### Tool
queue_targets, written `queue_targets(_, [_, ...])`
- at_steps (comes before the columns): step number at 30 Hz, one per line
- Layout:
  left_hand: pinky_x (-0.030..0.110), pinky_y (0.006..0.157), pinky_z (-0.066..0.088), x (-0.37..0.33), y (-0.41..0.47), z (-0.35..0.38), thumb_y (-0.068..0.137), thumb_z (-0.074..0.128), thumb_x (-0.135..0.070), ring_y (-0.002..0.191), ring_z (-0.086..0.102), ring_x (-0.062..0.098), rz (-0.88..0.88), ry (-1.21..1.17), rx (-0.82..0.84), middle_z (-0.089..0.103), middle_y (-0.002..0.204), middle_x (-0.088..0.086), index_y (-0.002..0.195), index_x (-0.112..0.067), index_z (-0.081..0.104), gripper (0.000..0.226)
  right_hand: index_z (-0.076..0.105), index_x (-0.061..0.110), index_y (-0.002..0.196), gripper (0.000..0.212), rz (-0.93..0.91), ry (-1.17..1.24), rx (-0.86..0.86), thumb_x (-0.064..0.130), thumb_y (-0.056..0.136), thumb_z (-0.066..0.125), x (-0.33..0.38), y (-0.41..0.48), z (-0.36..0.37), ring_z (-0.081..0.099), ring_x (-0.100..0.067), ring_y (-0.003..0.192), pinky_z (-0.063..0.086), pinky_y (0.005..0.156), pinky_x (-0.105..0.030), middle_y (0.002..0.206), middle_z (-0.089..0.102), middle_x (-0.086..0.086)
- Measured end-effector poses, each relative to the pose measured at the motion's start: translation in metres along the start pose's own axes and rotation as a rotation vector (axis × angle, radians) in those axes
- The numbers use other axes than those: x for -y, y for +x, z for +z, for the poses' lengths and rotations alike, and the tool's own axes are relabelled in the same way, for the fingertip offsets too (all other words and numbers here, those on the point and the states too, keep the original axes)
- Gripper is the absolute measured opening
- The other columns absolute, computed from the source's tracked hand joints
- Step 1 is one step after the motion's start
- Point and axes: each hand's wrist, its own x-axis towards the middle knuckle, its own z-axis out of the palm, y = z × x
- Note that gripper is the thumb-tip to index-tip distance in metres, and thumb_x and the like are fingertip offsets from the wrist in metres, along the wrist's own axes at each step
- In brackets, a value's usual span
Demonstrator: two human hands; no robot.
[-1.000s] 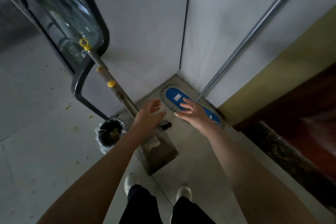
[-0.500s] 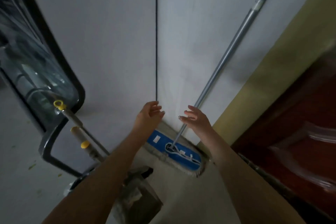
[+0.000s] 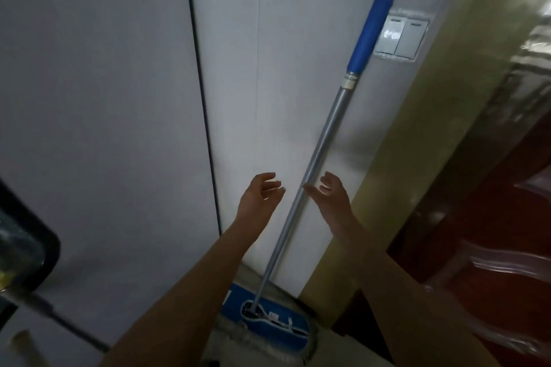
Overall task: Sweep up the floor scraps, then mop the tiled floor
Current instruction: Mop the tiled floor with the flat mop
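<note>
Two open hands close in on the mop (image 3: pixel 286 235) as the cleaning turns from broom to mop. The left hand (image 3: pixel 259 197) hovers just beside the grey pole (image 3: pixel 320 143), fingers loosely spread and holding nothing. The right hand (image 3: pixel 331 194), palm turned inward and fingers relaxed, reaches from the other side; its fingertips are at the pole, though whether they touch it cannot be told. A second ago both hands hung low over the dustpan and bin. They have since risen to the middle of the pole, and the view has lifted with them to take in its blue grip (image 3: pixel 371 30), which rests against the pale wall (image 3: pixel 283 68) just beside a light switch (image 3: pixel 401 39). The mop head (image 3: pixel 268 319) lies flat on the floor (image 3: pixel 343 348) at the foot of that wall, near the corner where it meets the yellow-green door frame (image 3: pixel 432 128) and the dark wooden door (image 3: pixel 492 217). A blurred broom handle (image 3: pixel 59 319) now sits at the lower left edge. Sweeping looks finished and mopping seems about to start, with the pole not yet gripped.
</note>
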Motion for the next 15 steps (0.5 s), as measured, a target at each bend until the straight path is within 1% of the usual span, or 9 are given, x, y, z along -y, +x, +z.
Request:
queue_targets(3, [0.025, 0.089, 0.049, -0.003, 0.035, 0.03, 0.088, 0.063, -0.025, 0.099, 0.061, 0.006, 0.014, 0.017, -0.024, 0.063, 0.103, -0.013, 0.111, -0.034, 0.051, 0.027, 0.028, 0.016, 0.146, 0.081, -0.05, 0.001, -0.019, 0.039, 0.082, 0.07, 0.004, 0.044, -0.014, 0.037, -0.02, 0.136, 0.036, 0.109, -0.037, 0.15, 0.035, -0.003])
queue_targets(6, [0.028, 0.091, 0.049, -0.005, 0.066, 0.057, 0.091, 0.058, -0.03, 0.099, 0.06, 0.009, -0.004, 0.047, -0.081, 0.063, 0.11, -0.007, 0.116, -0.032, 0.051, 0.026, 0.026, 0.017, 0.146, 0.081, -0.076, 0.008, 0.007, 0.044, 0.082, 0.068, 0.011, 0.084, -0.024, 0.037, -0.016, 0.135, 0.034, 0.106, -0.033, 0.148, 0.036, 0.001])
queue_targets(8, [0.032, 0.095, 0.048, -0.007, 0.086, 0.074, 0.093, 0.051, -0.035, 0.104, 0.058, 0.013, -0.039, 0.093, -0.106, 0.061, 0.118, -0.003, 0.124, -0.027, 0.049, 0.032, 0.032, 0.016, 0.144, 0.075, -0.095, 0.009, 0.043, 0.045, 0.083, 0.066, 0.019, 0.11, -0.029, 0.041, -0.015, 0.132, 0.036, 0.105, -0.032, 0.143, 0.042, 0.001])
queue_targets(9, [0.034, 0.098, 0.046, -0.008, 0.095, 0.082, 0.095, 0.048, -0.037, 0.108, 0.057, 0.014, -0.056, 0.11, -0.119, 0.059, 0.121, -0.002, 0.127, -0.026, 0.047, 0.035, 0.038, 0.014, 0.14, 0.069, -0.11, 0.024, 0.067, 0.045, 0.085, 0.064, 0.024, 0.124, -0.031, 0.045, -0.016, 0.128, 0.039, 0.104, -0.032, 0.139, 0.047, 0.001])
queue_targets(10, [0.036, 0.101, 0.044, -0.009, 0.103, 0.088, 0.096, 0.044, -0.037, 0.111, 0.055, 0.014, -0.07, 0.121, -0.132, 0.058, 0.124, -0.002, 0.129, -0.025, 0.046, 0.036, 0.044, 0.013, 0.135, 0.06, -0.135, 0.042, 0.092, 0.045, 0.087, 0.062, 0.028, 0.135, -0.032, 0.05, -0.015, 0.122, 0.042, 0.1, -0.03, 0.131, 0.054, 0.001])
queue_targets(11, [0.037, 0.103, 0.042, -0.009, 0.111, 0.094, 0.097, 0.041, -0.037, 0.114, 0.053, 0.015, -0.081, 0.126, -0.146, 0.057, 0.126, -0.001, 0.13, -0.024, 0.046, 0.037, 0.05, 0.014, 0.128, 0.051, -0.159, 0.054, 0.118, 0.045, 0.089, 0.058, 0.032, 0.144, -0.032, 0.056, -0.011, 0.112, 0.044, 0.092, -0.025, 0.118, 0.06, 0.005])
queue_targets(13, [0.039, 0.105, 0.039, -0.01, 0.122, 0.105, 0.099, 0.036, -0.037, 0.116, 0.051, 0.016, -0.105, 0.118, -0.151, 0.057, 0.126, -0.001, 0.13, -0.021, 0.046, 0.037, 0.055, 0.02, 0.112, 0.034, -0.187, 0.08, 0.171, 0.046, 0.092, 0.051, 0.037, 0.159, -0.03, 0.057, 0.005, 0.09, 0.041, 0.074, -0.013, 0.096, 0.061, 0.015])
queue_targets(14, [0.039, 0.106, 0.038, -0.01, 0.125, 0.11, 0.099, 0.033, -0.038, 0.117, 0.05, 0.016, -0.121, 0.11, -0.134, 0.056, 0.127, 0.0, 0.13, -0.021, 0.047, 0.037, 0.055, 0.023, 0.106, 0.026, -0.19, 0.116, 0.197, 0.044, 0.095, 0.048, 0.037, 0.164, -0.029, 0.056, 0.009, 0.085, 0.039, 0.07, -0.008, 0.094, 0.061, 0.015])
queue_targets(15, [0.038, 0.106, 0.037, -0.009, 0.126, 0.115, 0.1, 0.03, -0.039, 0.117, 0.049, 0.016, -0.138, 0.112, -0.105, 0.056, 0.127, 0.001, 0.129, -0.02, 0.048, 0.039, 0.054, 0.023, 0.104, 0.021, -0.192, 0.161, 0.224, 0.04, 0.097, 0.044, 0.036, 0.168, -0.027, 0.057, 0.011, 0.084, 0.041, 0.069, -0.005, 0.096, 0.063, 0.01])
